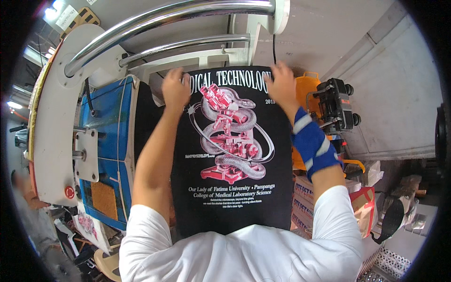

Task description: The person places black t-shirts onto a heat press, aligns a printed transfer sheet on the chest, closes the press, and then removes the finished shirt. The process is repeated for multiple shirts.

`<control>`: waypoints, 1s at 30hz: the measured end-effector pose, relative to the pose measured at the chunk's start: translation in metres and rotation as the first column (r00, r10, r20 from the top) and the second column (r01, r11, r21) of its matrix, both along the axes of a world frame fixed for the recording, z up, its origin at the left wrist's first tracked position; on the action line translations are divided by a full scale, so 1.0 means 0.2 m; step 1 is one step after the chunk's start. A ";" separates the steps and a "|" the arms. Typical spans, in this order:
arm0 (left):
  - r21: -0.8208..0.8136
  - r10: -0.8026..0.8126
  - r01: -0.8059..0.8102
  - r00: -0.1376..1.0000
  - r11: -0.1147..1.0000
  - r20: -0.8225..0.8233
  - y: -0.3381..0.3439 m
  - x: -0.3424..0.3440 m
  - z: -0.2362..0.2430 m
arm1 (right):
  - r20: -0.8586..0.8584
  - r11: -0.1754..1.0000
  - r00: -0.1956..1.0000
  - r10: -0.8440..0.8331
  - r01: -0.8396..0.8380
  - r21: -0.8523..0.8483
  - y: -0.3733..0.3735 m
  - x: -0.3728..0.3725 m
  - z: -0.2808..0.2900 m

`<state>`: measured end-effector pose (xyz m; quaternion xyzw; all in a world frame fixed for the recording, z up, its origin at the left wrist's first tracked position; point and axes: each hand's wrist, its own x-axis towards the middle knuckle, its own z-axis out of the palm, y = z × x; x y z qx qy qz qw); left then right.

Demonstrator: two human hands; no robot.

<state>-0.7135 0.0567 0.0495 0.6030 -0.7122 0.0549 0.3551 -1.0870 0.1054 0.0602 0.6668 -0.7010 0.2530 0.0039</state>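
Note:
A black T-shirt (230, 207) is spread flat in front of me, its large print facing up. The print shows a grey snake coiled around a pink-and-white microscope, with white lettering above and below. My left hand (175, 89) is at the shirt's far left corner, fingers bent around the cloth. At the far right corner, my right hand (283, 85) grips the shirt the same way; its fingertips are slightly blurred. A blue wrap with pale stripes (312, 143) covers my right forearm. What supports the shirt is hidden beneath it.
A large press machine with chrome bars (169, 28), blue panel (103, 141) and red button (69, 191) stands left and beyond. On the right are a yellow-orange container (304, 84), a black device (339, 104), stacked cartons (303, 207) and a brown paper bag (364, 211).

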 end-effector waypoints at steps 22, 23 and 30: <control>0.722 0.533 0.258 0.527 0.642 -0.662 2.61 0.83 -0.30 | 0.715 0.788 0.335 -0.614 0.196 0.584 2.63 -0.29 -0.32; 0.730 0.504 0.210 0.599 0.651 -0.622 2.60 0.80 -0.25 | 0.629 0.727 0.373 -0.682 0.251 0.639 2.60 -0.22 -0.20; 0.203 -0.168 0.234 0.940 0.951 -0.297 2.18 0.30 0.24 | 0.038 0.968 0.994 -0.101 0.107 -0.226 1.83 0.17 0.06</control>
